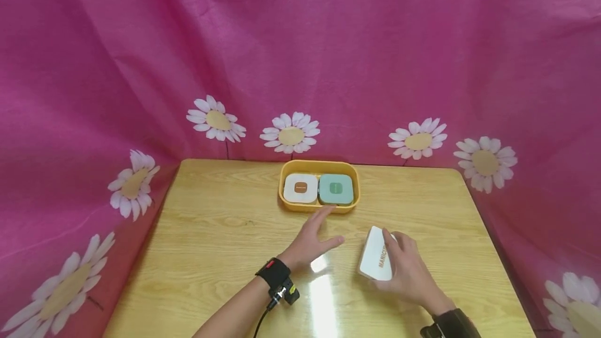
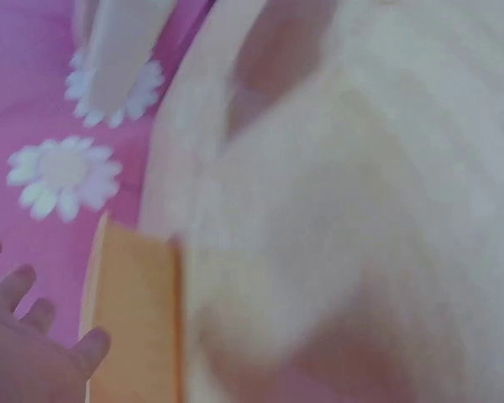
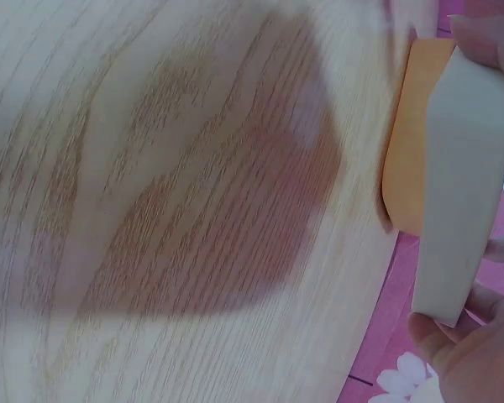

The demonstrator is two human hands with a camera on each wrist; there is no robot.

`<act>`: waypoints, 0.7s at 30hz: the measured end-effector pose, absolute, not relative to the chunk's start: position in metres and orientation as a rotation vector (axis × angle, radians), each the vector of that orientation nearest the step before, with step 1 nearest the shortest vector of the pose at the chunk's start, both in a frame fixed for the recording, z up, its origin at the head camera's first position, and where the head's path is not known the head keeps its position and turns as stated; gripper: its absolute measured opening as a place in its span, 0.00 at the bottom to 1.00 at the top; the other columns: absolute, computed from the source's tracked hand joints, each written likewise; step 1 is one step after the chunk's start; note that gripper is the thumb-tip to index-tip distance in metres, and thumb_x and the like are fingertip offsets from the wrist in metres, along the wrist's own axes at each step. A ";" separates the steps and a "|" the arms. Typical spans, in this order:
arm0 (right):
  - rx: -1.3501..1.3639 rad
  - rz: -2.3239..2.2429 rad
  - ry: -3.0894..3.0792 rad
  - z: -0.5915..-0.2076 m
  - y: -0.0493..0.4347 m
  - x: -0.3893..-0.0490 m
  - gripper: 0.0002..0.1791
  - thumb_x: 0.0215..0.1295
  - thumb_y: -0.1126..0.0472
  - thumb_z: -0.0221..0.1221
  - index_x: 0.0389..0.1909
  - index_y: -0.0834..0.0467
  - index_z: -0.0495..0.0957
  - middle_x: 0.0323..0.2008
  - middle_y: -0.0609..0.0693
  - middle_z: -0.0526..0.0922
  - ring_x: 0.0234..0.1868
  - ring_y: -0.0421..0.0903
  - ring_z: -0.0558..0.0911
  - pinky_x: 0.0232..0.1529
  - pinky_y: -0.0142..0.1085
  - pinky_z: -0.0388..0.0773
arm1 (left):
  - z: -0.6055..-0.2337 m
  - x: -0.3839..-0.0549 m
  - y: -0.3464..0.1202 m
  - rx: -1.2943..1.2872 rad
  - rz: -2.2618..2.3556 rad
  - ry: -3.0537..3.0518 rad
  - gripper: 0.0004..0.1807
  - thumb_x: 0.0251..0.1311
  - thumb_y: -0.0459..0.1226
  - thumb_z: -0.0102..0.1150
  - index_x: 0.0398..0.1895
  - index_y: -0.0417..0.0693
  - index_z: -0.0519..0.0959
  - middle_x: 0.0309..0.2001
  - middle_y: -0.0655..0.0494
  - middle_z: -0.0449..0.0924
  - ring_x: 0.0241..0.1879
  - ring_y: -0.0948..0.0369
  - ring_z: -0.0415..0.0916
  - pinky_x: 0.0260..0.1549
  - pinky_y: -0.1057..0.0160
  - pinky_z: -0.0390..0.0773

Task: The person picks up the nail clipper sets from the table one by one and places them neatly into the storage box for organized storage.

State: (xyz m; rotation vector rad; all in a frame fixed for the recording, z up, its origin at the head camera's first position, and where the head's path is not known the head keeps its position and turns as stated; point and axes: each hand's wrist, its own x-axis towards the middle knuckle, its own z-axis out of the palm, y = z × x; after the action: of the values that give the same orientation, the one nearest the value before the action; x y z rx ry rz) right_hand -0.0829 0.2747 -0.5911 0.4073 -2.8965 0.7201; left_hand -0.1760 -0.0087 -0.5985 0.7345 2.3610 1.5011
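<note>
My right hand (image 1: pixel 409 273) grips a white box (image 1: pixel 374 260) with brown lettering, partly covered by the fingers, that reads MANICU. In the right wrist view, thumb and fingers hold that box (image 3: pixel 466 176) by its opposite ends, above the table. My left hand (image 1: pixel 312 244) holds nothing, its fingers spread. One fingertip is at the front rim of a yellow tray (image 1: pixel 356 184); whether it touches cannot be told. Inside the tray, a white square case (image 1: pixel 292 197) with a brown label sits left of a mint green case (image 1: pixel 346 197).
The tray stands at the back edge of a light wooden table (image 1: pixel 211 223). Behind and along both sides hangs a pink cloth (image 1: pixel 328 67) printed with white daisies. A black cable (image 1: pixel 260 322) runs from the left wrist strap (image 1: pixel 274 274).
</note>
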 end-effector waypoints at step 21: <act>0.283 0.804 -2.934 -0.587 0.276 -0.087 0.71 0.33 0.38 0.83 0.78 0.65 0.62 0.64 0.71 0.67 0.62 0.64 0.68 0.53 0.61 0.78 | -0.612 -0.245 -0.072 0.185 1.743 2.598 0.54 0.68 0.42 0.67 0.87 0.50 0.42 0.86 0.46 0.37 0.84 0.49 0.40 0.79 0.44 0.52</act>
State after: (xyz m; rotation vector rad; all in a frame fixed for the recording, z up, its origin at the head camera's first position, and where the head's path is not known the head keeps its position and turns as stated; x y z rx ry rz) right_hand -0.0866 0.2759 -0.5866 0.2828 -2.9339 0.8037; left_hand -0.2448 -0.0716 -0.6125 0.1852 2.5980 1.7429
